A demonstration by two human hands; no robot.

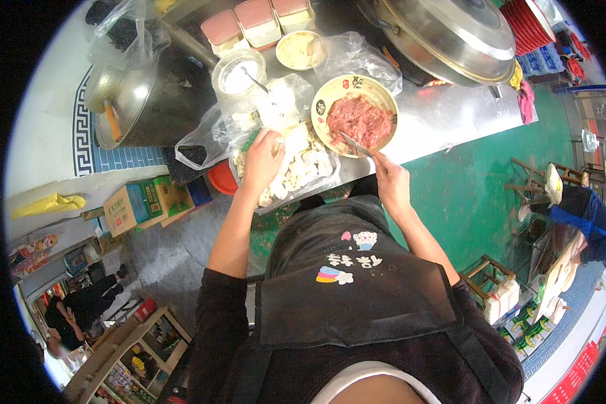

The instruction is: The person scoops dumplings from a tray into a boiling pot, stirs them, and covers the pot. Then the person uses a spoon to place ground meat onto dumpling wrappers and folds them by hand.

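Note:
My right hand [393, 183] holds a flat metal utensil [354, 143], whose tip touches the minced meat [358, 121] in a patterned yellow bowl [320, 96]. To the left, my left hand [268, 154] is over a tray [328, 174] with many small pale pieces [300, 164], apparently wrappers or dumplings. Its fingers are curled together; whatever is between them is too small to tell. Clear plastic bags lie behind the tray. A tub of white powder [237, 76] with a spoon stands behind my left hand.
A bowl of yellowish paste [298, 49] and lidded containers [257, 22] stand at the back. A large lidded steamer pot [449, 40] is at back right, a big wok [131, 96] at left. Cardboard boxes [121, 211], a stool [487, 275] and two people are farther off.

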